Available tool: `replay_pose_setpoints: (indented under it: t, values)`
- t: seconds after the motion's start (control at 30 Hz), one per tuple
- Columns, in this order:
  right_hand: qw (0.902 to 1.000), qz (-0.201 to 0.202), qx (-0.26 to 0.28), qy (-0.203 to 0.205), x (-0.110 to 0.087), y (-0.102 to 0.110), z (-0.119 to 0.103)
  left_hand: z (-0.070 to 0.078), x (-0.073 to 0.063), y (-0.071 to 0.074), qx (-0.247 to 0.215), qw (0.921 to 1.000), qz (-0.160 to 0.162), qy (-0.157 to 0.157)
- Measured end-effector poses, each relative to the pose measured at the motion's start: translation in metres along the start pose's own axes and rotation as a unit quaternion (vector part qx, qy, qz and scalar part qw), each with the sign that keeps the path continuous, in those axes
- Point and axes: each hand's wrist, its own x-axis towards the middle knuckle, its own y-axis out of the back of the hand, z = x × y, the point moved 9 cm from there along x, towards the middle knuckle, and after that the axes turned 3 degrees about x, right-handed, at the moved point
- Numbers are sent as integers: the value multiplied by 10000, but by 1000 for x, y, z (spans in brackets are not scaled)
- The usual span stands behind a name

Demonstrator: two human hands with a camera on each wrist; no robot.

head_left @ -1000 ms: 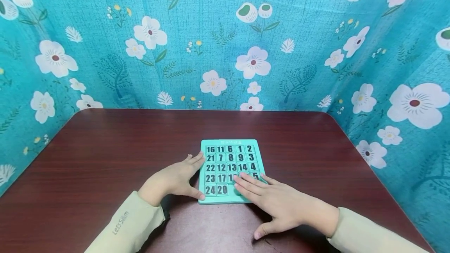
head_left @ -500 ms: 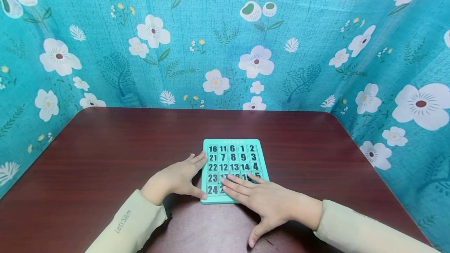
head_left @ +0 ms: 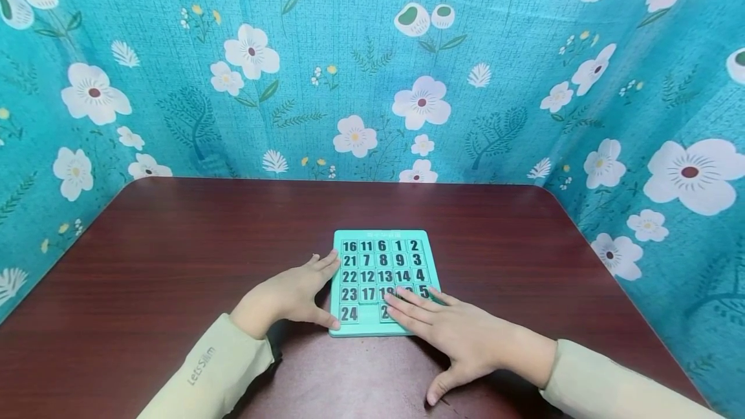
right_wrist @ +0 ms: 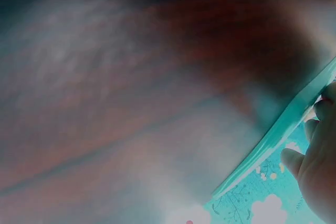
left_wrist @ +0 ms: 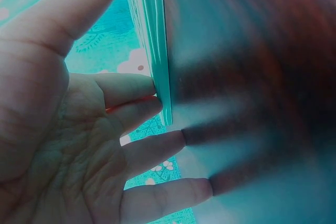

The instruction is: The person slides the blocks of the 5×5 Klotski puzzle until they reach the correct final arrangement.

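A turquoise number slide puzzle [head_left: 359,330] lies on the table, with black-numbered tiles in rows. My left hand [head_left: 291,293] rests along its left side, thumb at the near corner and fingertips by the left edge. In the left wrist view, fingers [left_wrist: 142,85] touch the puzzle's side [left_wrist: 160,51]. My right hand [head_left: 465,338] reaches over the lower right part, its straight fingertips on the tiles. Beside them, a tile starting with 2 [head_left: 384,313] shows in the bottom row. A gap separates it from tile 24 [head_left: 349,313]. The bottom right is hidden under my right hand.
The dark red-brown wooden table [head_left: 221,231] extends around the puzzle on all sides. Behind it and along both sides hangs a blue floral curtain [head_left: 326,70].
My right hand moved left over the bottom row, then back right. Tile 20 slid one column right, leaving the gap beside 24. My left hand stayed at the puzzle's side.
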Motion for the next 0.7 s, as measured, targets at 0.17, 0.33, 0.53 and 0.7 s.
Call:
replay_pose_setpoints:
  t: [0.17,0.33,0.53,0.7]
  values:
    - [10000,-5,-83,-23,-1,3,2,1,1,0,-3,10000,24,-25]
    - [9999,-16,-23,98,13,6,-4,0,0,1,31,10000,56,-58]
    - [9987,-88,-63,497,39,5,-20,0,2,0,73,9999,60,-43]
    - [9978,-127,-56,649,52,5,-27,-1,2,0,92,9999,59,-46]
